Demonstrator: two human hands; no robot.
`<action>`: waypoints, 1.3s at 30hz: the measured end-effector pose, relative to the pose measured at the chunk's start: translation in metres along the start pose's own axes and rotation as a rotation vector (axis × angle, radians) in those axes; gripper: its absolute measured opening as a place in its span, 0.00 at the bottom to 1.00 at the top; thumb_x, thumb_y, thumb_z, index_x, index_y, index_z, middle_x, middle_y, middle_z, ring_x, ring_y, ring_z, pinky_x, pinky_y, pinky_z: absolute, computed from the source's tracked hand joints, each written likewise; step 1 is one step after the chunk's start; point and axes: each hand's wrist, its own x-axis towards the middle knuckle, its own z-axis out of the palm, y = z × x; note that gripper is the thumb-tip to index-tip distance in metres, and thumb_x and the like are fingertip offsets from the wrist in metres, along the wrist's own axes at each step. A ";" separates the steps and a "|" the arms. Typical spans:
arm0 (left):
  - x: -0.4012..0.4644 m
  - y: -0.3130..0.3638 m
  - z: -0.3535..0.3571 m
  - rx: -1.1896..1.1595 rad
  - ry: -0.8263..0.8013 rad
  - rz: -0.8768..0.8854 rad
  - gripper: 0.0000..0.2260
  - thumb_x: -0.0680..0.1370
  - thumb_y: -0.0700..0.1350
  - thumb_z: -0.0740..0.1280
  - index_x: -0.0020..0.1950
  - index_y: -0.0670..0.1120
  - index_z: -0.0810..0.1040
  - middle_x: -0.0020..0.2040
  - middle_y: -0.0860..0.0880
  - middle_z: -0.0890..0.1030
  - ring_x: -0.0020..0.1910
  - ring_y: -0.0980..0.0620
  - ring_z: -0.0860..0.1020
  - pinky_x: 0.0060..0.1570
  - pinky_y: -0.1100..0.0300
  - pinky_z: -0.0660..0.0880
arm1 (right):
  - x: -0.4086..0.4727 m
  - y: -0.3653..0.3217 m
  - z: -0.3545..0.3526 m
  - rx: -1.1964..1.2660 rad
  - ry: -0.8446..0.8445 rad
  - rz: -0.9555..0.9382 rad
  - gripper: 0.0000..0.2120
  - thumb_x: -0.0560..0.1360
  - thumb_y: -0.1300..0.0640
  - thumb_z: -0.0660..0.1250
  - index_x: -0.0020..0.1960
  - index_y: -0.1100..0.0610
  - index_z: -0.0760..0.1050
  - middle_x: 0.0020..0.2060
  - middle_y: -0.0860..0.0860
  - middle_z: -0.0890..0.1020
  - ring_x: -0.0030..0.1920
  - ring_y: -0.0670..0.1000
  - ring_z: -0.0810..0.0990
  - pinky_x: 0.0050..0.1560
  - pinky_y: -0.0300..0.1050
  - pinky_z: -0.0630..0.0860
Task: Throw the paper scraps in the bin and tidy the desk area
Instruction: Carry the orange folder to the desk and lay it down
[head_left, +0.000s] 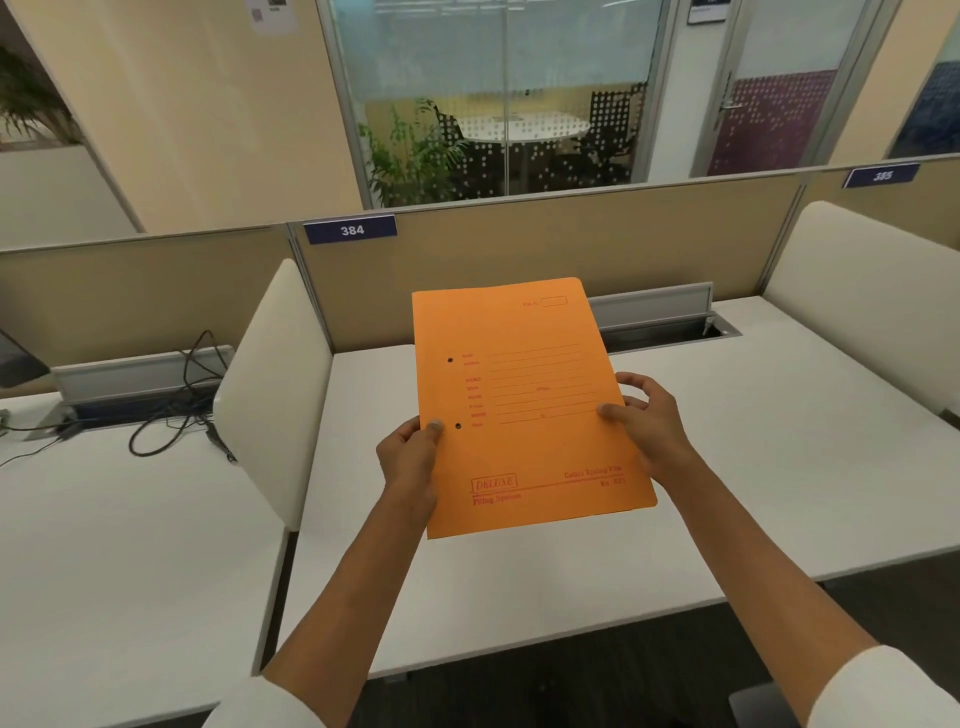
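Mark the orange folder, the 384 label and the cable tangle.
orange folder (524, 405): head view, middle of its cover.
384 label (351, 229): head view, on the number.
cable tangle (176, 410): head view, looped wires.

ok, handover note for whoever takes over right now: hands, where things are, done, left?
Left hand: gripping the orange folder at its left edge, thumb on the cover.
Right hand: gripping the folder's right edge.
Folder: closed, cover facing up, held above the white desk at station 384.
Done: no paper scraps visible on the desk; whether they were binned cannot be told.
Left: set the folder down neatly. No bin in view. Loose cables lie on the neighbouring desk to the left.
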 end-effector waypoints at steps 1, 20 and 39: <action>0.007 0.000 0.005 0.003 -0.001 -0.008 0.03 0.81 0.46 0.67 0.54 0.51 0.78 0.45 0.51 0.82 0.42 0.47 0.81 0.45 0.46 0.76 | 0.009 0.001 0.001 0.001 -0.001 0.006 0.23 0.77 0.58 0.72 0.68 0.50 0.69 0.59 0.54 0.80 0.54 0.60 0.82 0.50 0.58 0.81; 0.192 0.004 0.131 0.023 0.070 -0.257 0.20 0.73 0.30 0.66 0.64 0.36 0.72 0.56 0.36 0.79 0.41 0.45 0.78 0.36 0.53 0.74 | 0.247 0.034 0.020 -0.042 -0.049 0.161 0.21 0.75 0.61 0.73 0.65 0.50 0.71 0.53 0.52 0.81 0.45 0.49 0.82 0.36 0.45 0.76; 0.327 -0.070 0.216 0.202 0.201 -0.295 0.12 0.74 0.29 0.63 0.40 0.46 0.77 0.51 0.43 0.81 0.49 0.41 0.78 0.60 0.41 0.78 | 0.395 0.123 0.041 -0.217 -0.082 0.261 0.23 0.75 0.60 0.73 0.68 0.54 0.70 0.62 0.59 0.80 0.51 0.57 0.80 0.57 0.58 0.78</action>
